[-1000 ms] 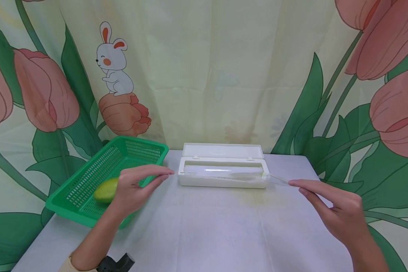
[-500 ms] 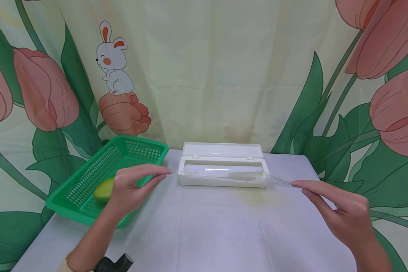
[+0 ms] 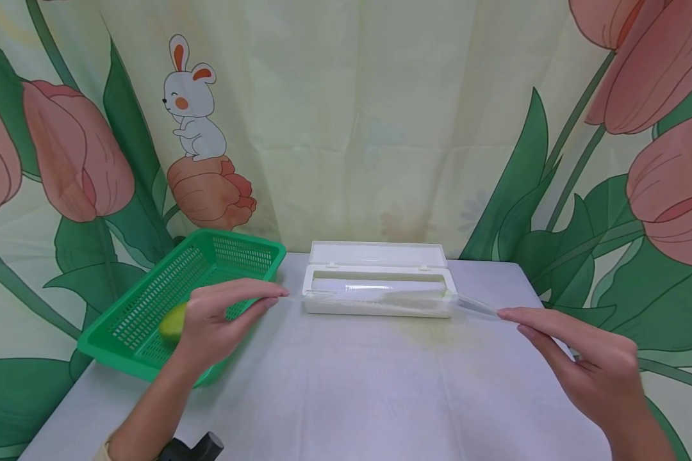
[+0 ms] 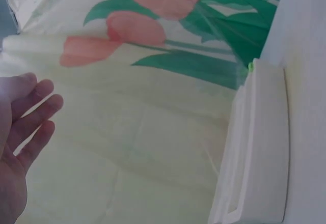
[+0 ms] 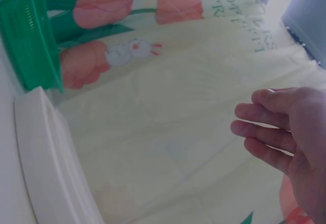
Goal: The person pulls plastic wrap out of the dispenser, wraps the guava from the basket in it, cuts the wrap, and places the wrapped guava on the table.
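A white dispenser box [image 3: 377, 308] stands on the table with its lid [image 3: 377, 255] raised, and a roll of cling film [image 3: 375, 289] lies inside. Clear film [image 3: 477, 305] runs from the box's front past its right end to my right hand [image 3: 591, 365], where thumb and index finger pinch it. At the other side my left hand [image 3: 219, 323] pinches the film's left edge, only faintly visible, between thumb and index finger. Both wrist views show the hands, left [image 4: 28, 124] and right [image 5: 285, 142], beside the box; the film at their fingertips is hard to make out there.
A green plastic basket [image 3: 109, 349] sits at the left, behind my left forearm. Inside it is a yellow-green fruit [image 3: 172, 322], partly hidden by the hand. A white cloth [image 3: 375, 390] covers the table, and a printed curtain [image 3: 403, 128] hangs behind.
My hands have drifted slightly apart, the left one leftward and the right one to the right and a little down, both still pinching the film. The box and basket have stayed put.
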{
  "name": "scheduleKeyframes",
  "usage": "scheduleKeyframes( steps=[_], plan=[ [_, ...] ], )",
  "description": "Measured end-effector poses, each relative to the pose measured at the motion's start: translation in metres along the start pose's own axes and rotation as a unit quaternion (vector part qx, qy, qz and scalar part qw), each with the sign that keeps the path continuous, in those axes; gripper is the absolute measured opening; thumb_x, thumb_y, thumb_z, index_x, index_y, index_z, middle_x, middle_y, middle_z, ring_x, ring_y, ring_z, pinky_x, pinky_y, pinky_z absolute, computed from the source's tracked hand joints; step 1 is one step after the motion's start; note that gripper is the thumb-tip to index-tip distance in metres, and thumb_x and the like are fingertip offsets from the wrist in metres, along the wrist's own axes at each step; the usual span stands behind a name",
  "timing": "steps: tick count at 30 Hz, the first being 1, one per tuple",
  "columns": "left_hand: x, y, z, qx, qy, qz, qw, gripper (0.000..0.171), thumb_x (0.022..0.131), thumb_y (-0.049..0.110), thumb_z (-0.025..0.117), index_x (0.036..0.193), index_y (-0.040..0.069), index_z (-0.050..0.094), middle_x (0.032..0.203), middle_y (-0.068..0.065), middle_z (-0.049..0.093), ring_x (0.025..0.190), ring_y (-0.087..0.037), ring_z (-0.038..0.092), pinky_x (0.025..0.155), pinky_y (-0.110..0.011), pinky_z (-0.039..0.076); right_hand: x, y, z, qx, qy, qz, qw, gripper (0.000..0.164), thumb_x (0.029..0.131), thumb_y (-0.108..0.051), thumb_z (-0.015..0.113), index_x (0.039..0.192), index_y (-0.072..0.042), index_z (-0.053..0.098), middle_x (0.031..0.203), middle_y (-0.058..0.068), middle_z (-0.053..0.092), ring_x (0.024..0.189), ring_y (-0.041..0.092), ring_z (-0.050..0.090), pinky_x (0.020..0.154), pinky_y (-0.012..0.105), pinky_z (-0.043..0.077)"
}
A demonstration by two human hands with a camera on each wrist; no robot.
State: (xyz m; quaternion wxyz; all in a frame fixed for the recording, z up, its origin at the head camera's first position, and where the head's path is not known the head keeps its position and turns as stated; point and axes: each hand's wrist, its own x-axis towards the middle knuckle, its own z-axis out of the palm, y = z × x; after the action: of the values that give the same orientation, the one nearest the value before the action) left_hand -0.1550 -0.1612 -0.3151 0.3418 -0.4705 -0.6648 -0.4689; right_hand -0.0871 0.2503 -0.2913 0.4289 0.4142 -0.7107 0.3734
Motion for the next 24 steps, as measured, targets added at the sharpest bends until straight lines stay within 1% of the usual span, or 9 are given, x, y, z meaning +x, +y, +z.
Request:
scheduleKeyframes(
  steps=[2,7,10,14,24],
  plan=[
    [0.0007,0.0010,-0.0001,-0.005,0.001,0.004,1.0000,0.016,0.085,0.006,0.071,0.096,-0.006,0.073,0.091,-0.013,0.075,0.093,-0.010,0.071,0.085,-0.017,0.054,-0.0006,-0.0007,-0.0013,-0.004,-0.005,0.002,1.000,0.030,0.093,-0.015,0.064,0.089,0.014,0.071,0.098,0.006,0.076,0.096,-0.004,0.066,0.085,0.004,0.046],
    [0.0026,0.0031,0.0001,-0.020,0.004,0.014,0.9997,0.016,0.085,0.005,0.071,0.096,-0.007,0.072,0.091,-0.014,0.074,0.093,-0.011,0.071,0.085,-0.017,0.054,-0.0030,0.0013,-0.0021,0.008,0.000,-0.007,1.000,0.025,0.091,-0.010,0.065,0.089,0.015,0.071,0.097,0.011,0.075,0.096,0.001,0.068,0.085,0.006,0.047],
    [0.0034,0.0041,0.0003,-0.028,0.006,0.019,0.9994,0.016,0.085,0.004,0.071,0.096,-0.007,0.072,0.091,-0.014,0.075,0.093,-0.012,0.072,0.085,-0.018,0.054,-0.0060,0.0026,-0.0037,0.004,-0.003,-0.004,1.000,0.024,0.090,-0.009,0.066,0.091,0.015,0.071,0.096,0.012,0.075,0.095,0.002,0.068,0.086,0.007,0.047],
    [0.0039,0.0053,-0.0001,-0.033,0.006,0.019,0.9993,0.016,0.085,0.004,0.071,0.096,-0.008,0.072,0.092,-0.014,0.075,0.094,-0.013,0.072,0.085,-0.018,0.054,-0.0094,0.0044,-0.0060,-0.008,-0.008,0.002,1.000,0.024,0.090,-0.010,0.067,0.092,0.013,0.071,0.096,0.013,0.075,0.095,0.003,0.069,0.086,0.007,0.047],
    [0.0024,0.0032,0.0021,-0.039,0.006,0.020,0.9990,0.015,0.085,0.003,0.071,0.095,-0.008,0.072,0.092,-0.013,0.075,0.093,-0.012,0.071,0.085,-0.018,0.054,-0.0094,0.0084,-0.0050,0.009,-0.002,-0.008,1.000,0.021,0.089,-0.006,0.067,0.091,0.015,0.071,0.094,0.014,0.075,0.092,0.004,0.069,0.083,0.006,0.046]
  ],
)
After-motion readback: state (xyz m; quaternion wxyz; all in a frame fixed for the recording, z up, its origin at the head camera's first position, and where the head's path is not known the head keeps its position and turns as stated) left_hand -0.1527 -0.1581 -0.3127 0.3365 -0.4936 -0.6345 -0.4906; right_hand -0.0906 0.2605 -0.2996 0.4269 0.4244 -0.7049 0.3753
